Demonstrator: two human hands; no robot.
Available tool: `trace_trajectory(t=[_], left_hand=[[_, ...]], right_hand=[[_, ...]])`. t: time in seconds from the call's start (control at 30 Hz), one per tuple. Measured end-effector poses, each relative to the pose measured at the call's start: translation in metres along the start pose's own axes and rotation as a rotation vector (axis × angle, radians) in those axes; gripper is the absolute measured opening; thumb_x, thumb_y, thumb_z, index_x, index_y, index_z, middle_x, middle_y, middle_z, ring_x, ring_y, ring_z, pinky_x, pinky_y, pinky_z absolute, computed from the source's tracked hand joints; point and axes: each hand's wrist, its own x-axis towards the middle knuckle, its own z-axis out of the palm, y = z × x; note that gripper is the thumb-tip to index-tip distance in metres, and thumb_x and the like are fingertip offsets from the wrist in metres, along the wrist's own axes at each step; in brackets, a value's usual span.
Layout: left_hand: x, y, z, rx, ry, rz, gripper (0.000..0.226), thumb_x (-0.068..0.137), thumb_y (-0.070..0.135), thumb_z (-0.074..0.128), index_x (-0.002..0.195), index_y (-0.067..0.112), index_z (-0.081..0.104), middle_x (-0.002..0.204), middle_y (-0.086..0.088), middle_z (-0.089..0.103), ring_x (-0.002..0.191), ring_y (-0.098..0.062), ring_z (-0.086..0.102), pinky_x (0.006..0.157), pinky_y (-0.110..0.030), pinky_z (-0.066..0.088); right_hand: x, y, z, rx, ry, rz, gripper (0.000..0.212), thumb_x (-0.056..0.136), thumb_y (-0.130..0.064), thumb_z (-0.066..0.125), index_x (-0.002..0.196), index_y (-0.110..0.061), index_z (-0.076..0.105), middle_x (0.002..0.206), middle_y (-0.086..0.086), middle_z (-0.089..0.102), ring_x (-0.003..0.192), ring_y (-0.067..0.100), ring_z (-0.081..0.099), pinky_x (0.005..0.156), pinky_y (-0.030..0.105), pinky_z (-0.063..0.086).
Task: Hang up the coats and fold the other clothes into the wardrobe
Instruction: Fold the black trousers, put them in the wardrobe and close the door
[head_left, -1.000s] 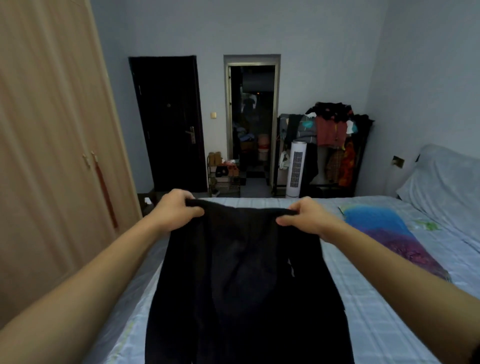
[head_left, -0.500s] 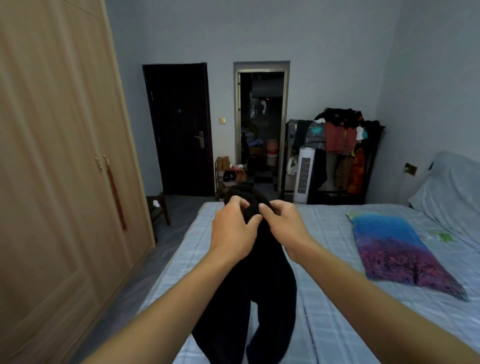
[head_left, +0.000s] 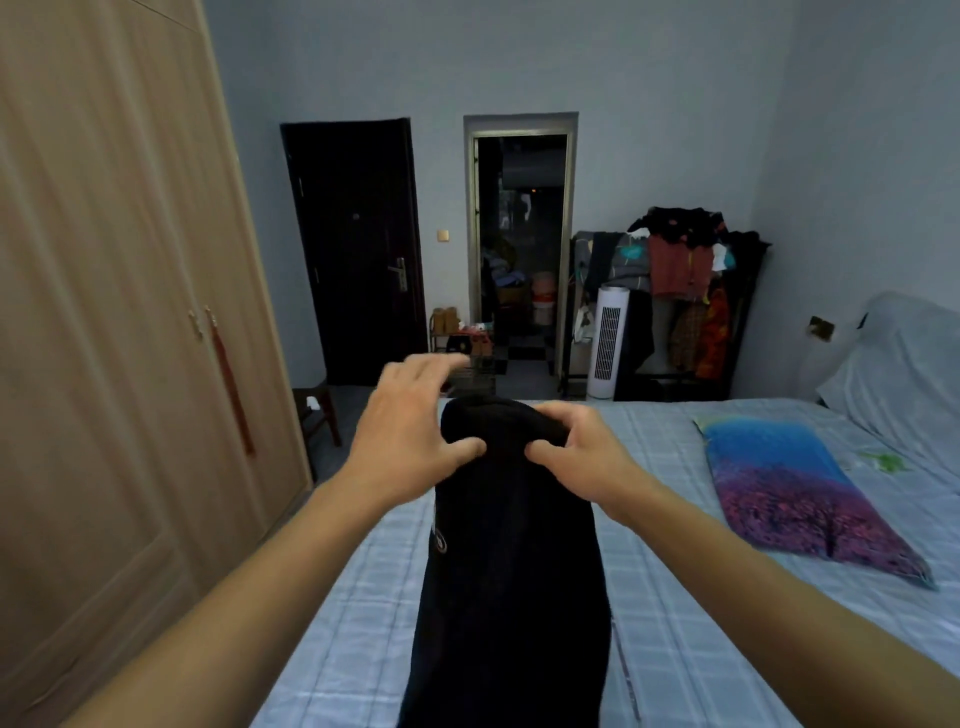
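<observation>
Black garment (head_left: 511, 545) held over the bed (head_left: 675, 623), centre frame.
My right hand (head_left: 582, 457) pinches its top edge; my left hand (head_left: 410, 436) touches it, fingers spread.

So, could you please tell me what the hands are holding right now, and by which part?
The right hand grips the black garment at its folded top edge, above the bed. The left hand has its fingers spread, only its thumb touching the fabric.

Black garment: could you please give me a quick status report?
Right hand grips black garment; left hand open beside it. Garment doubled, hanging over bed. Wardrobe doors closed.
</observation>
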Motion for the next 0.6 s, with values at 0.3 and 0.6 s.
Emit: trace_trajectory(t=[0.3, 0.6], left_hand=[[0.012, 0.005, -0.021, -0.363, -0.316, 0.057, 0.047, 0.067, 0.026, 0.088, 0.103, 0.038, 0.061, 0.099, 0.013, 0.067, 0.092, -0.004, 0.065, 0.081, -0.030, 0.056], [-0.005, 0.036, -0.003, 0.019, -0.015, 0.343, 0.042, 0.076, 0.027, 0.076, 0.110, 0.035, 0.052, 0.098, 0.013, 0.056, 0.089, -0.013, 0.056, 0.074, -0.041, 0.053]], right_hand=[[-0.011, -0.025, -0.026, -0.023, -0.071, -0.270, 0.034, 0.085, -0.005, 0.066, 0.106, -0.032, 0.070, 0.096, -0.003, 0.072, 0.092, 0.017, 0.072, 0.075, 0.030, 0.060], [-0.046, -0.004, -0.032, -0.138, 0.063, -0.405, 0.053, 0.077, -0.023, 0.079, 0.124, -0.039, 0.059, 0.110, -0.013, 0.067, 0.106, 0.010, 0.066, 0.083, 0.018, 0.054]])
